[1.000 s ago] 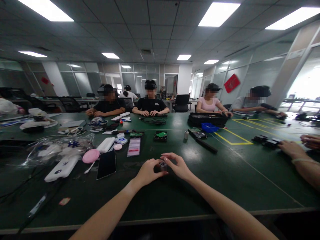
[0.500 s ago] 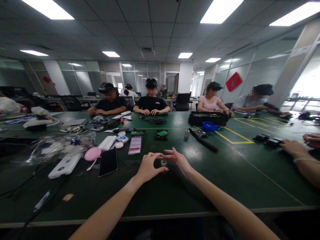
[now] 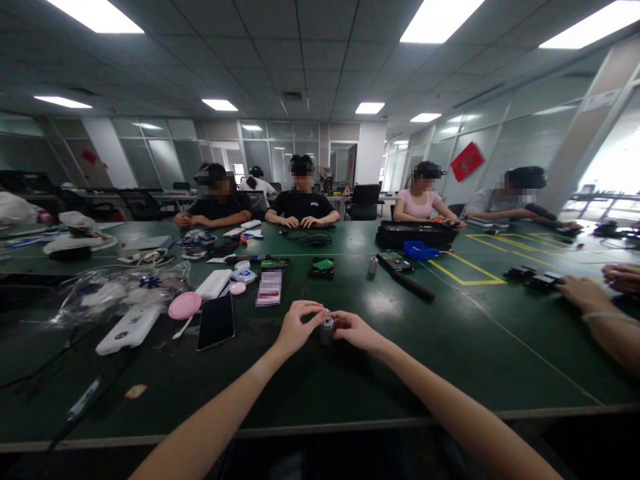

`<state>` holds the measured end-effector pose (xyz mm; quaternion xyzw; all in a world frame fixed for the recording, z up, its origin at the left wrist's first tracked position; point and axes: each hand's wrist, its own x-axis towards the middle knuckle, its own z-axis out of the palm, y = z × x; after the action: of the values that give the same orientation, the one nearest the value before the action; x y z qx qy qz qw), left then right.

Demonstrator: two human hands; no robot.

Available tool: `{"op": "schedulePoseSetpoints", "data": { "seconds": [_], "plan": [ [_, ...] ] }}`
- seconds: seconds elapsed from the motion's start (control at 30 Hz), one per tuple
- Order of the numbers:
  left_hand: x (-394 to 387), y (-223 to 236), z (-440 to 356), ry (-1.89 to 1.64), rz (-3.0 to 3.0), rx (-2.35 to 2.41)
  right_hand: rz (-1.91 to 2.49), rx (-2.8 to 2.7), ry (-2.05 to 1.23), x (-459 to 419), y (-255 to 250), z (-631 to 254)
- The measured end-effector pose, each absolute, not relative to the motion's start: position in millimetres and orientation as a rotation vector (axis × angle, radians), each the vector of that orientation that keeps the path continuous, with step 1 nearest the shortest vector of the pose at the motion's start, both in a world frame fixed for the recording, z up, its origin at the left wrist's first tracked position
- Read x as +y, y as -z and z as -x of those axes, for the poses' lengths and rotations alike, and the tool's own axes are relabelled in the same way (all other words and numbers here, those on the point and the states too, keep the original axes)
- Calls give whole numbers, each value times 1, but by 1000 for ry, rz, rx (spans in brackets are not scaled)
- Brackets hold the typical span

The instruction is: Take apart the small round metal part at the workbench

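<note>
A small dark cylinder with a pale top [image 3: 327, 329] stands on the green table [image 3: 350, 380] in front of me. My left hand [image 3: 296, 327] arches over it, with thumb and fingers pinched at its top. My right hand [image 3: 356, 329] closes on its right side, fingers curled against it. Both hands meet around the cylinder just above the tabletop.
A black phone [image 3: 216, 322], a pink round case [image 3: 184, 305], a white device [image 3: 129, 328] and plastic bags lie to the left. Circuit boards [image 3: 321, 267], a blue tray [image 3: 419, 250] and a black case [image 3: 415, 234] sit farther back. Several people sit opposite; another person's hands [image 3: 583, 292] rest at the right.
My right hand had opened and drawn back from the cylinder half a second ago; now it has closed on it again, and my left fingers have shifted onto its top.
</note>
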<state>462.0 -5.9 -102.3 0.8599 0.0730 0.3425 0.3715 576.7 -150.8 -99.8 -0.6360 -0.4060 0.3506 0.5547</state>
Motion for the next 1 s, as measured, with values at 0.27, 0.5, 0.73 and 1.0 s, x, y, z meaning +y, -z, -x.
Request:
{"op": "schedulePoseSetpoints", "data": {
  "seconds": [0.27, 0.5, 0.73, 1.0],
  "plan": [
    [26, 120, -461, -649, -2525, 610, 1549, -1072, -777, -152, 101, -576],
    [19, 124, -459, -648, -2601, 618, 1537, -1160, -772, -155, 102, -578],
    [15, 118, -460, -728, -2549, 571, 1538, -1222, -726, -159, 98, -574],
    [-4, 100, -460, -1054, -2265, 85, 1499, -1207, -740, -155, 105, -579]
  ]
}}
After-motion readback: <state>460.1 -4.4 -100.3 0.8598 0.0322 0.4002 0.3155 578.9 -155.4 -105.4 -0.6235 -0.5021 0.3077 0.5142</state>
